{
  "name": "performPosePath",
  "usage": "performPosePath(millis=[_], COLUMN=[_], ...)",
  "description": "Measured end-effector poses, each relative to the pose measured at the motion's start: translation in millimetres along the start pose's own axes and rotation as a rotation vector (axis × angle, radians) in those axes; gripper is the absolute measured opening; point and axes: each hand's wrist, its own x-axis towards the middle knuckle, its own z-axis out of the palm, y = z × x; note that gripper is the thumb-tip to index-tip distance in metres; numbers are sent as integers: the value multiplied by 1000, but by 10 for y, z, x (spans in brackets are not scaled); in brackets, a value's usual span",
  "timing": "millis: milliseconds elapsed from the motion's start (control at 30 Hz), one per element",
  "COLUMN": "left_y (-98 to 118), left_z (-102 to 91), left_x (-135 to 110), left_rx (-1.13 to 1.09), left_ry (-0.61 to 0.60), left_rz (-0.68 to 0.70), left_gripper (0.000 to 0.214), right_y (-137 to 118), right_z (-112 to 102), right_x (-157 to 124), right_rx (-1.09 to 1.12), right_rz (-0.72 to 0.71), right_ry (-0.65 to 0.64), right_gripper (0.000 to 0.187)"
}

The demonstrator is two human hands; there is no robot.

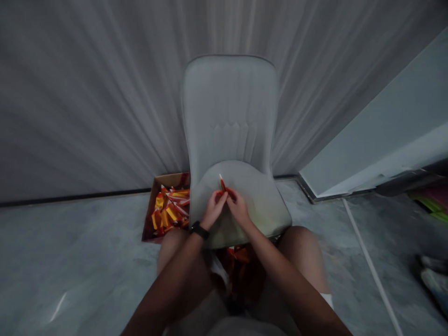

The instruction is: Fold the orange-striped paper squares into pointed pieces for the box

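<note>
Both my left hand (214, 209) and my right hand (238, 207) pinch a slim red packet (222, 185) with a white tip, which points upward above the seat of a pale grey padded chair (229, 116). My hands are over that seat. A black wristband (199, 229) circles my left wrist. Left of the chair, an open cardboard box (148, 217) holds several red and yellow packets (170, 210). More red packets (240, 270) lie between my knees, partly hidden by my arms.
A grey pleated curtain (87, 93) hangs behind the chair, above a grey floor (77, 261). A pale wall corner (381, 126) stands at right. A white strip (371, 270) crosses the floor, with shoes (432, 280) at lower right.
</note>
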Motion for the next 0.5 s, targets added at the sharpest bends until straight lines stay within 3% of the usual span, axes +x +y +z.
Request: performPosePath(millis=[300, 500], left_y=[-2, -32], left_z=[-59, -85], left_x=[-62, -87], left_rx=[-38, 23], left_ry=[-80, -86], left_rz=[-58, -5], left_gripper=[50, 46], right_y=[14, -3], right_z=[-45, -41], right_x=[-212, -255], right_rx=[-22, -37], right_rz=[-2, 34], right_ry=[17, 76], right_gripper=[40, 42])
